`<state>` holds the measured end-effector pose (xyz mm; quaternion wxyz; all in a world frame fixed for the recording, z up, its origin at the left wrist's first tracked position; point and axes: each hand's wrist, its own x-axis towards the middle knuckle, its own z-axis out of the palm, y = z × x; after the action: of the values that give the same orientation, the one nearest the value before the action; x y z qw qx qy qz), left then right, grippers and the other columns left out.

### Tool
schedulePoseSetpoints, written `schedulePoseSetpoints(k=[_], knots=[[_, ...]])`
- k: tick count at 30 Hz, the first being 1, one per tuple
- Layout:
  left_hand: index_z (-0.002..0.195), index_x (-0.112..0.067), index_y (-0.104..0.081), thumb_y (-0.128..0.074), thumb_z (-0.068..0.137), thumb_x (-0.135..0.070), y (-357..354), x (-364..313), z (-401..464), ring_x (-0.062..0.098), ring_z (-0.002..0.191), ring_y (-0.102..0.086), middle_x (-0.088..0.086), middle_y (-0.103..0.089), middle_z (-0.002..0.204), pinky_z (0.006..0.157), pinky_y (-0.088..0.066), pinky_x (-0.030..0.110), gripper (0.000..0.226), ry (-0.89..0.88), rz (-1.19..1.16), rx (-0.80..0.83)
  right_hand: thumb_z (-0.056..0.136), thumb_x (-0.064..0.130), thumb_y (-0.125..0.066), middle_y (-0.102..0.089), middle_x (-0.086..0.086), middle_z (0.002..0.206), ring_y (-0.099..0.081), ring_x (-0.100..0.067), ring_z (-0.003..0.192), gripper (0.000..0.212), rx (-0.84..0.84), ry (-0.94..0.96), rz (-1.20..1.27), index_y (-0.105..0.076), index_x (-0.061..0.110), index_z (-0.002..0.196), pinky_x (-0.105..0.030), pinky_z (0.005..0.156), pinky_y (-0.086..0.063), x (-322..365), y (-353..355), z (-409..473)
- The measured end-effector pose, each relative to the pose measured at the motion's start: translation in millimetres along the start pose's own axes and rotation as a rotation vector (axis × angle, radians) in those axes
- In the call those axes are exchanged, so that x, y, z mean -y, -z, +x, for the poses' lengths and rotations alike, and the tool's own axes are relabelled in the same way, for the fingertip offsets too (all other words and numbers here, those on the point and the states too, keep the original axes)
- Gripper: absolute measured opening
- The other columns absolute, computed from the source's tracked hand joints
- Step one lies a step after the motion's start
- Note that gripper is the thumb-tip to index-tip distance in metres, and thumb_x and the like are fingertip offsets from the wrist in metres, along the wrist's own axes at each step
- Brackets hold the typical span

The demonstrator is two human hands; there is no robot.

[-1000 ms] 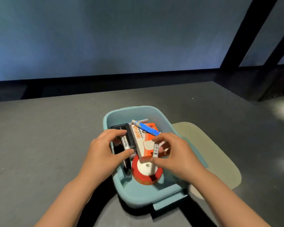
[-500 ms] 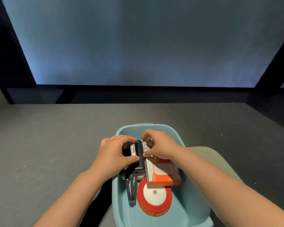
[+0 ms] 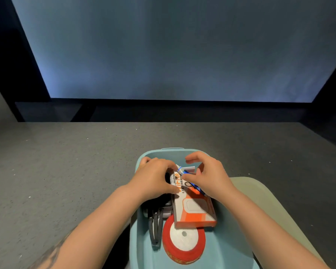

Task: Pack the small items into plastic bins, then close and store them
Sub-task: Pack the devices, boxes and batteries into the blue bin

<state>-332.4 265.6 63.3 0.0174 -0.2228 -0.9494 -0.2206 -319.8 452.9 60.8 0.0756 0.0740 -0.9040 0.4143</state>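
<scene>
Sitting on a dark grey table, a light blue plastic bin overlaps a beige lid at its right. Inside lie an orange WiFi box, a red ribbon spool and black clips. The left hand grips a black device; the right hand pinches a blue tube.

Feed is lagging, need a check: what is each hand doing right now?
Left hand: curled, gripping the black items beside the orange box.
Right hand: pinching the blue pen above the box.
</scene>
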Motion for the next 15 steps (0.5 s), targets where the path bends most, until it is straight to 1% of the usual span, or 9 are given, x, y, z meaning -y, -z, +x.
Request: schedulePoseSetpoints(k=[1, 3, 5, 7, 11, 15], knots=[[0.112, -0.038, -0.058, -0.075, 0.06, -0.058, -1.4, -1.0, 2.5, 0.007, 0.098, -0.052, -0.018, -0.06, 0.096, 0.088, -0.024, 0.028, 0.059, -0.008, 0.015, 0.025, 0.072, 0.016, -0.081, -0.064, 0.016, 0.098, -0.053, 0.005, 0.049, 0.036, -0.028, -0.008, 0.017, -0.061, 0.027, 0.1, -0.01, 0.053, -0.043, 0.0, 0.5, -4.1], [0.114, -0.038, -0.057, -0.075, 0.058, -0.06, -4.9, -0.8, 4.2, 0.009, 0.099, -0.049, -0.016, -0.061, 0.099, 0.085, -0.024, 0.028, 0.063, -0.034, 0.064, 0.053, 0.073, 0.016, -0.079, -0.065, 0.016, 0.095, -0.053, 0.005, 0.051, 0.034, -0.07, -0.02, 0.011, -0.061, 0.03, 0.098, -0.018, 0.057, -0.047, 0.6, 0.1, -9.1], [0.113, -0.038, -0.056, -0.073, 0.057, -0.061, -8.1, 1.6, 3.2, 0.01, 0.099, -0.047, -0.015, -0.059, 0.098, 0.085, -0.024, 0.028, 0.063, -0.066, 0.121, 0.056, 0.074, 0.021, -0.077, -0.065, 0.017, 0.092, -0.053, 0.004, 0.056, 0.031, -0.102, -0.029, -0.005, -0.061, 0.033, 0.098, -0.023, 0.059, -0.047, 0.3, -1.3, -10.7], [0.114, -0.037, -0.055, -0.071, 0.058, -0.064, -9.3, 3.4, 1.4, 0.011, 0.099, -0.047, -0.015, -0.057, 0.096, 0.085, -0.025, 0.029, 0.064, -0.084, 0.161, 0.061, 0.075, 0.024, -0.075, -0.065, 0.016, 0.09, -0.052, 0.001, 0.059, 0.03, -0.111, -0.027, -0.022, -0.061, 0.035, 0.099, -0.028, 0.062, -0.05, 0.0, -3.0, -11.1], [0.11, -0.035, -0.057, -0.067, 0.057, -0.067, -9.2, 2.6, -1.9, 0.012, 0.094, -0.047, -0.014, -0.058, 0.091, 0.087, -0.029, 0.03, 0.063, -0.098, 0.218, 0.062, 0.076, 0.032, -0.072, -0.064, 0.018, 0.088, -0.052, -0.003, 0.058, 0.029, -0.099, 0.012, -0.067, -0.06, 0.034, 0.102, -0.027, 0.06, -0.047, -1.6, -4.0, -11.0], [0.106, -0.034, -0.058, -0.067, 0.058, -0.065, -8.8, 0.4, -4.4, 0.013, 0.091, -0.048, -0.012, -0.059, 0.089, 0.087, -0.032, 0.03, 0.057, -0.104, 0.216, 0.045, 0.076, 0.029, -0.071, -0.062, 0.022, 0.091, -0.056, -0.007, 0.064, 0.032, -0.067, 0.019, -0.146, -0.056, 0.04, 0.102, -0.029, 0.063, -0.051, -2.5, -4.6, -11.0]])
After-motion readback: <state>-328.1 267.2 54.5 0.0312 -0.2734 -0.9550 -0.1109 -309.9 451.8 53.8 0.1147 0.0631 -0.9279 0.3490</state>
